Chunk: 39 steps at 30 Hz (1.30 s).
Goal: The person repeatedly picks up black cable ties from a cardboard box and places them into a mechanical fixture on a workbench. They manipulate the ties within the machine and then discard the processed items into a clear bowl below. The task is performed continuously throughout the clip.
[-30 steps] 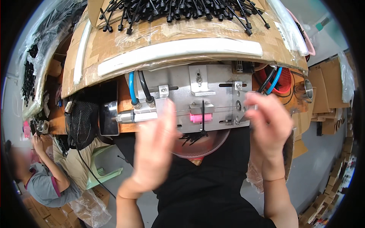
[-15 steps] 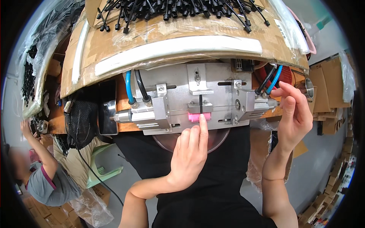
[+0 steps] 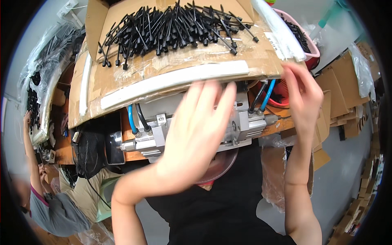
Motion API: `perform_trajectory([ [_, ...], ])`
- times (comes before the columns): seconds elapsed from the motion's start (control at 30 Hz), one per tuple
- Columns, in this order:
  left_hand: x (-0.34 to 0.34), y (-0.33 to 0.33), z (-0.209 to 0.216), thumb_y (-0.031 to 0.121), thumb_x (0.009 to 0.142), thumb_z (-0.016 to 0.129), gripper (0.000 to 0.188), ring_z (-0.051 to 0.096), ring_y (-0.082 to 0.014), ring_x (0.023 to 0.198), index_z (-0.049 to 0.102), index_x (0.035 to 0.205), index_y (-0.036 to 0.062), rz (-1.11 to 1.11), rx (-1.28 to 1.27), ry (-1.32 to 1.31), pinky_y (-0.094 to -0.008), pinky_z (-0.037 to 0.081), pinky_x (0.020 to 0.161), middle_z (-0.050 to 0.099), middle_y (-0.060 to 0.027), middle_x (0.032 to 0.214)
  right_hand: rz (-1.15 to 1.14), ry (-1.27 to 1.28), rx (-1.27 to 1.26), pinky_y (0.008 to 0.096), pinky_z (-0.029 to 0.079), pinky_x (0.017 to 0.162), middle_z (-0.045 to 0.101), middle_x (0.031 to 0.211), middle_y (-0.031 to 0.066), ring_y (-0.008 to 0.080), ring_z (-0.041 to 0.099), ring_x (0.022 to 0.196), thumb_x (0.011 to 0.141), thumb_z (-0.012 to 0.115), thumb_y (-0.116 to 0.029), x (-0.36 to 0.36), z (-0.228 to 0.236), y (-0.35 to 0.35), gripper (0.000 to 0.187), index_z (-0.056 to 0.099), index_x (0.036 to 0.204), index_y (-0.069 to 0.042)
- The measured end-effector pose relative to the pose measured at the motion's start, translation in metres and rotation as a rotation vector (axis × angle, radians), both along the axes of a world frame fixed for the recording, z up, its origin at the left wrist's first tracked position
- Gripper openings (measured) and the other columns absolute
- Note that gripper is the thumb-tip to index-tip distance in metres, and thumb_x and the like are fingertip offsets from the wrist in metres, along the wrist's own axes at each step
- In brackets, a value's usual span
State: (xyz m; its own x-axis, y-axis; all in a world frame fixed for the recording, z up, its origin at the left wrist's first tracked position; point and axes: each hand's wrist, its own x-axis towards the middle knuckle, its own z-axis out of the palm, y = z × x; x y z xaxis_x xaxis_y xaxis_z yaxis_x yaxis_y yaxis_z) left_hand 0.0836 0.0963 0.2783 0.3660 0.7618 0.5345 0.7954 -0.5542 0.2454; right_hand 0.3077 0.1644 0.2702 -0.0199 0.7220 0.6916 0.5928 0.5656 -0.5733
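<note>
A cardboard shelf (image 3: pixel 134 77) spans the upper scene, lying flat above the fingertips of both hands so that it can carry a loose heap of black plastic pins (image 3: pixel 175 26) within arm's reach. A white foam strip (image 3: pixel 171 79) runs along its front edge, just beyond the left fingertips, apparently as padding where hands pass.

Below the shelf and mostly behind the left fingers sits a metal pneumatic press (image 3: pixel 155 132), bolted on a wooden bench so it faces the person squarely. Blue and black air hoses (image 3: pixel 136 118) rise from it to the left of the fingers; another pair (image 3: pixel 261 98) stands between the two hands.

The left hand (image 3: pixel 196 130) is raised in front of the machine, fingers spread and straight, empty, tips near the foam strip. The right hand (image 3: pixel 304 98) is held up at the shelf's right corner, fingers loosely bent; whether it pinches anything cannot be told.

A pink basket (image 3: pixel 312 51) of more black parts stands just above the right fingers. A round tray (image 3: pixel 218 167) lies beneath the left palm, under the press. Far left of the fingers, another person (image 3: pixel 49 204) bends over their own work.
</note>
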Motion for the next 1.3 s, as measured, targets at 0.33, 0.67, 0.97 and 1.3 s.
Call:
perform_trajectory([
  [0.33,0.006,0.125,0.02,0.01,0.076,0.071,0.014,0.063,-0.0342,0.09,0.062,0.082,0.0018,0.07,-0.116,0.23,-0.0434,0.05,0.075,0.065,-0.011,0.081,-0.078,-0.613,-0.204,0.0447,0.051,0.079,0.068,0.093,0.0172,0.0356,0.065,0.091,0.084,0.07,-0.019,-0.015,0.015,0.114,0.019,0.065,0.093,-0.002],
  [0.67,-0.076,0.068,0.025,0.0,0.088,0.063,0.013,0.055,-0.0126,0.08,0.066,0.1,0.0012,-0.013,-0.168,-0.392,-0.0251,0.045,0.074,0.064,-0.0032,0.091,-0.153,-0.407,0.168,0.0447,0.049,0.074,0.065,0.094,0.0177,0.0367,0.063,0.088,0.084,0.066,-0.008,-0.016,0.019,0.12,0.012,0.062,0.095,-0.003],
  [0.97,-0.032,-0.092,-0.05,-0.007,0.074,0.072,0.063,0.057,-0.0247,0.089,0.052,0.134,-0.0028,0.279,-0.11,-0.27,-0.034,0.047,0.081,0.061,-0.0106,0.101,0.344,0.353,-0.173,0.0231,0.045,0.062,0.065,0.088,0.0058,0.0099,0.058,0.075,0.096,0.06,-0.009,-0.003,0.042,0.052,0.028,0.06,0.121,0.004],
  [1.3,0.008,-0.099,-0.098,0.002,0.082,0.066,0.064,0.053,-0.0243,0.092,0.042,0.14,-0.0062,0.287,-0.248,0.04,-0.0353,0.046,0.083,0.053,-0.0102,0.099,0.323,0.41,-0.138,0.0199,0.046,0.063,0.068,0.093,0.0125,0.0098,0.059,0.075,0.095,0.061,-0.003,-0.019,0.014,-0.036,0.018,0.06,0.111,0.006],
])
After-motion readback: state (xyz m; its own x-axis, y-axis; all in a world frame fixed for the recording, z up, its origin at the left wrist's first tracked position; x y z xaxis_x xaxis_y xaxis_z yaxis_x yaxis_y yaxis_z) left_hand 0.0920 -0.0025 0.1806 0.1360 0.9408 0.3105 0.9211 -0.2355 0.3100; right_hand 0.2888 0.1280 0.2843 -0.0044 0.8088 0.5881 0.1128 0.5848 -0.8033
